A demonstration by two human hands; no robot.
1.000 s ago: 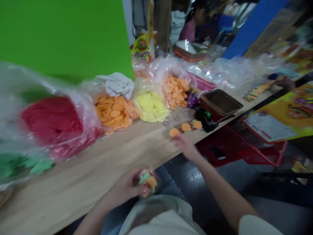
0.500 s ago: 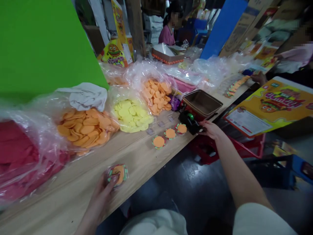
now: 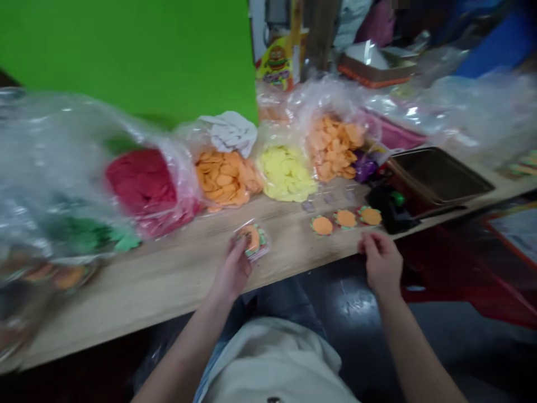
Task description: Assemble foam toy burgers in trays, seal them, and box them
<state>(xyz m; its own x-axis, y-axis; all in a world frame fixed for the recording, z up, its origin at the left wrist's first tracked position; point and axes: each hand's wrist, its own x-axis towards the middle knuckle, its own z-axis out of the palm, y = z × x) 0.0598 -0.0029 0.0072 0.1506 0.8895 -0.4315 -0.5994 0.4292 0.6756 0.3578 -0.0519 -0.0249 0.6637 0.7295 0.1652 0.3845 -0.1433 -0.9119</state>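
My left hand (image 3: 235, 266) grips a clear plastic pack (image 3: 253, 239) with layered foam burger pieces inside, orange on top with green and red edges. It is held just over the wooden table (image 3: 176, 274). My right hand (image 3: 381, 262) is at the table's front edge with thumb and fingers pinched together; anything between them is too small to make out. Close to it lies a row of three small foam burger stacks (image 3: 346, 218) with orange tops. Right of these stands a black tape dispenser (image 3: 394, 215) with a green core.
Along the back lie open plastic bags of foam pieces: green (image 3: 88, 232), red (image 3: 142, 182), orange (image 3: 224, 178), yellow (image 3: 287, 172) and peach-orange (image 3: 335, 146). A dark rectangular tin (image 3: 440, 176) stands at right. A green panel (image 3: 126, 56) rises behind the bags.
My right hand has come away from the tape dispenser, back toward the burger stacks. My left hand still holds the pack. The view has swung left, showing the red and green bags.
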